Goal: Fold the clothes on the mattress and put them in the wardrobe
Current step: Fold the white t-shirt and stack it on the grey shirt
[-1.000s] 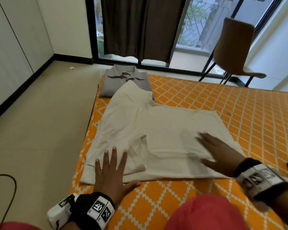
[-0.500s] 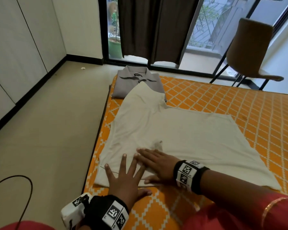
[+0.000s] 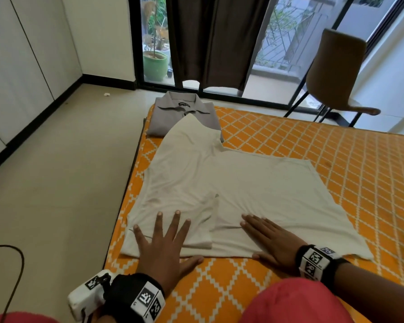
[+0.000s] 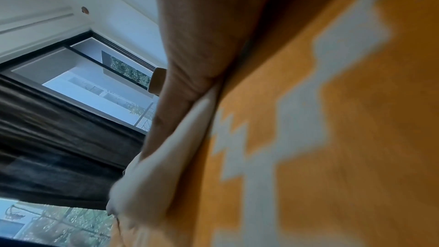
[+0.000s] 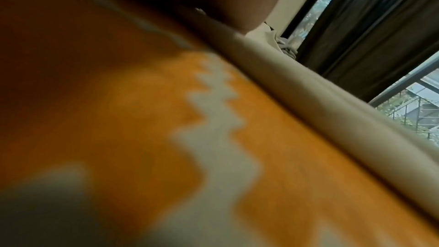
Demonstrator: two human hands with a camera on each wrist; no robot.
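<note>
A cream T-shirt (image 3: 238,183) lies spread flat on the orange patterned mattress (image 3: 336,159), one sleeve folded in over the body near me. My left hand (image 3: 163,236) presses flat on the shirt's near left corner, fingers spread. My right hand (image 3: 266,234) rests flat on the shirt's near edge a little to the right. A folded grey polo shirt (image 3: 184,115) sits at the mattress's far left corner, partly under the cream shirt's far sleeve. The wrist views show only blurred mattress (image 4: 332,138), shirt edge (image 5: 308,89) and palm.
White wardrobe doors (image 3: 14,66) line the left wall across the beige floor (image 3: 56,183). A brown chair (image 3: 336,73) stands beyond the mattress at the right. Dark curtains (image 3: 215,38) hang over the glass door. A black cable (image 3: 9,264) lies on the floor near left.
My right hand swept left across the shirt to beside my left hand, then slid back a little to the right. The left hand stayed pressed on the near corner.
</note>
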